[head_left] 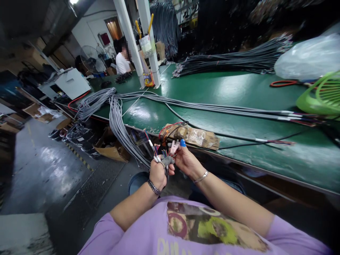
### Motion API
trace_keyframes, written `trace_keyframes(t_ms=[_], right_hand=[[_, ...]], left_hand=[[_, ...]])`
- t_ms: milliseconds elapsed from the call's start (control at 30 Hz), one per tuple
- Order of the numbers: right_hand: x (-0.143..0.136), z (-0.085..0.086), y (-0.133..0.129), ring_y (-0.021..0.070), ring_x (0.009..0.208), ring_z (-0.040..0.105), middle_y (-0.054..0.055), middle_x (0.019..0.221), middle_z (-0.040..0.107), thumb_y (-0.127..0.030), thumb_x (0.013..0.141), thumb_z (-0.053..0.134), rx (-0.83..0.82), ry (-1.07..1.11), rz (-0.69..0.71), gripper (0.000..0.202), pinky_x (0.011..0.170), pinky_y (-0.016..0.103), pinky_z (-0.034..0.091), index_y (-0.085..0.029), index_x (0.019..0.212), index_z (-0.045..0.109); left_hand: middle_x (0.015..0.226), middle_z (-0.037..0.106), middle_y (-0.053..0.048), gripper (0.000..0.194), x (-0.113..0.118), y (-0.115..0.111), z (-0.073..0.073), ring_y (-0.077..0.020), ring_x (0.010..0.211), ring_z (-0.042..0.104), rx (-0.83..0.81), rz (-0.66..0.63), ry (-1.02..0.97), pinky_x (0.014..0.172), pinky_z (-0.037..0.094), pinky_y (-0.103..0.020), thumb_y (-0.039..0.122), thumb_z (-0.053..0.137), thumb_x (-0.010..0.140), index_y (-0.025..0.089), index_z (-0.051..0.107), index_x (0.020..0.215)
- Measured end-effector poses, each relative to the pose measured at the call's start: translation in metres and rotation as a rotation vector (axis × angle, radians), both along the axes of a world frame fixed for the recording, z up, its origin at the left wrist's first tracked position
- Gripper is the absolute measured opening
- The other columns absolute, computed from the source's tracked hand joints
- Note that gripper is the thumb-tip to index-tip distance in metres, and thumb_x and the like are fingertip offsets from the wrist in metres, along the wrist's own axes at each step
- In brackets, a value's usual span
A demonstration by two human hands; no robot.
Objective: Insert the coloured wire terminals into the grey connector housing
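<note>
Grey multi-core cables (119,122) open things up on the left, draped over the edge of the green workbench (231,88) and slanting down rightward towards the person. Now to the left hand (158,174): it's curled firmly around a cluster of white-sleeved cable ends (156,159), and this is the hand that owns them! They poke out of the top of the fist, long axis pointing up and away from the body, coloured inner wires (156,148) fanning loose at the tips. Whether these ends belong to the draped bundle, I can't tell; the fist hides the join.

Step right, and here's the key relation: the ends sit just left of the right hand (189,163), wires close by its fingertips. That hand has its fingers drawn in together, a blue fingertip cover (182,142) showing, and a pale pinkish wrap (174,147) at the tips; worn or pinched, I cannot say, nor whether a wire is caught there.

Just beyond both hands, a taped wooden block (208,139) lies along the bench edge, and further right rests a black cable (239,136), well apart from the cluster.
</note>
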State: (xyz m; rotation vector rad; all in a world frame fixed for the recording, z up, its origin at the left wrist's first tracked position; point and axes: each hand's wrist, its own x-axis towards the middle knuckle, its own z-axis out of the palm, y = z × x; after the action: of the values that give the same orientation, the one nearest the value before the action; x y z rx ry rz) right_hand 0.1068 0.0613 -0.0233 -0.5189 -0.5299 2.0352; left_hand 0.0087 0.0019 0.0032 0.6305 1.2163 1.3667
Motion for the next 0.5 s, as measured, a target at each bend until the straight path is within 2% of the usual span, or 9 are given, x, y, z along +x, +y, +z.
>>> trace_keyframes(t_ms=[67, 200, 367, 433, 500], right_hand=[[0.004, 0.002, -0.001, 0.0108, 0.057, 0.056, 0.000, 0.070, 0.064, -0.060, 0.077, 0.059, -0.035, -0.006, -0.015, 0.041, 0.054, 0.023, 0.048, -0.019, 0.078, 0.061], [0.012, 0.008, -0.003, 0.0104, 0.061, 0.057, 0.001, 0.074, 0.064, -0.056, 0.079, 0.059, -0.059, -0.020, 0.074, 0.038, 0.057, 0.022, 0.049, -0.019, 0.080, 0.063], [0.015, 0.012, -0.004, 0.0087, 0.060, 0.053, -0.001, 0.070, 0.061, -0.039, 0.072, 0.072, 0.017, -0.127, 0.026, 0.023, 0.056, 0.021, 0.047, -0.018, 0.079, 0.065], [0.015, 0.012, -0.005, 0.0086, 0.059, 0.052, -0.001, 0.069, 0.060, -0.041, 0.070, 0.074, 0.049, -0.167, 0.001, 0.026, 0.056, 0.021, 0.046, -0.017, 0.079, 0.066], [0.014, 0.010, -0.006, 0.0091, 0.059, 0.051, -0.001, 0.068, 0.060, -0.050, 0.070, 0.071, 0.088, -0.239, -0.054, 0.034, 0.056, 0.022, 0.045, -0.018, 0.079, 0.067]], left_hand=[[0.043, 0.056, 0.001, 0.026, -0.001, -0.004, 0.000, -0.0071, 0.032, 0.046, 0.019, -0.001, -0.004, 0.032, 0.035, -0.017, 0.035, 0.072, 0.060, 0.014, 0.056, 0.061], [0.045, 0.057, 0.002, 0.026, -0.004, -0.012, -0.001, -0.0071, 0.034, 0.047, 0.062, 0.016, -0.014, 0.034, 0.037, -0.016, 0.035, 0.071, 0.063, 0.015, 0.055, 0.062], [0.046, 0.057, 0.002, 0.023, -0.006, -0.014, 0.001, -0.0061, 0.035, 0.047, 0.110, 0.059, -0.013, 0.035, 0.035, -0.016, 0.033, 0.071, 0.064, 0.014, 0.057, 0.063], [0.046, 0.056, 0.002, 0.024, -0.006, -0.013, 0.004, -0.0060, 0.036, 0.047, 0.124, 0.081, -0.009, 0.035, 0.035, -0.016, 0.033, 0.072, 0.063, 0.014, 0.058, 0.063], [0.046, 0.056, 0.002, 0.026, -0.005, -0.012, 0.006, -0.0060, 0.036, 0.047, 0.127, 0.097, 0.001, 0.035, 0.034, -0.016, 0.036, 0.073, 0.064, 0.014, 0.058, 0.063]])
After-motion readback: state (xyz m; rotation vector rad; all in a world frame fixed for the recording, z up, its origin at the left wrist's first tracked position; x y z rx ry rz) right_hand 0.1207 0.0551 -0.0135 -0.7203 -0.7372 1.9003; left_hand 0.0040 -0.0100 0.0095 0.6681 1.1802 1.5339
